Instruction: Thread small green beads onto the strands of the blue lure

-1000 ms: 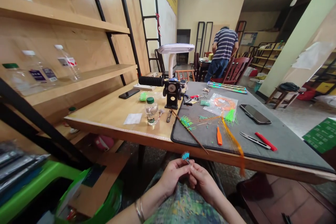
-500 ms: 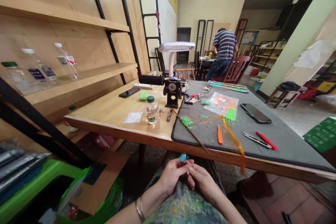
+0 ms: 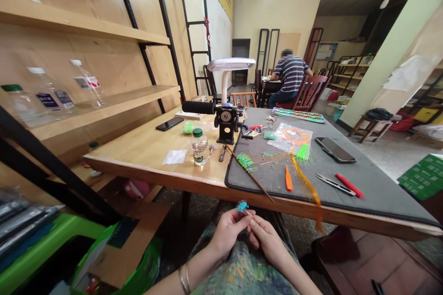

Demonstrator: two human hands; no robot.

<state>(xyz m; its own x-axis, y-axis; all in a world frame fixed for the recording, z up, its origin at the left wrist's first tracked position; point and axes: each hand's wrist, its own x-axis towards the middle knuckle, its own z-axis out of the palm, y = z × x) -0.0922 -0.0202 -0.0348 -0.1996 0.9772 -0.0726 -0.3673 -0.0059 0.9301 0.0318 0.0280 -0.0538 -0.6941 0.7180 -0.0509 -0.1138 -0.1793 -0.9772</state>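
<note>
My left hand [image 3: 228, 232] and my right hand [image 3: 267, 238] meet over my lap, below the front edge of the wooden table [image 3: 145, 152]. Both pinch a small blue tuft [image 3: 242, 206] that sticks up between the fingertips. The fingers of each hand are pressed together around its base. On the grey mat [image 3: 374, 184] above them lie a thin brown stick [image 3: 249, 174], green tufts [image 3: 246, 161], an orange strand bundle [image 3: 306, 184] hanging over the edge, and an orange tool [image 3: 288, 178].
A black winding device [image 3: 226, 122], a small bottle [image 3: 200, 146], a lamp [image 3: 231, 65], two phones [image 3: 335, 149], scissors [image 3: 334, 184] and a red tool [image 3: 349, 185] sit on the table. Shelves with bottles [image 3: 86, 82] stand left. A person in a striped shirt [image 3: 291, 73] sits at the back.
My hands keep the same pinch on the blue tuft, shifting only slightly. The person in the striped shirt at the back has gone from standing bent over to sitting.
</note>
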